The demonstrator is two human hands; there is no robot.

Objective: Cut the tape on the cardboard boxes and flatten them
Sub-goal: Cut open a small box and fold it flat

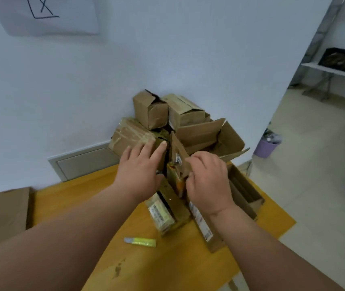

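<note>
A cut-open cardboard box (173, 206) stands on the yellow table (79, 206), one flap (180, 156) raised. My right hand (207, 183) pinches that flap's edge with curled fingers. My left hand (142, 171) reaches over the box's left side with straight fingers that touch a taped box (129, 133) in the pile behind. A yellow-green box cutter (141, 241) lies on the table in front of the box, its blade out.
A pile of cardboard boxes (180, 114) leans against the white wall at the table's far edge. An open box (245, 190) lies to the right. Flattened cardboard (1, 215) sits at the left. A purple bin (266, 147) stands on the floor to the right.
</note>
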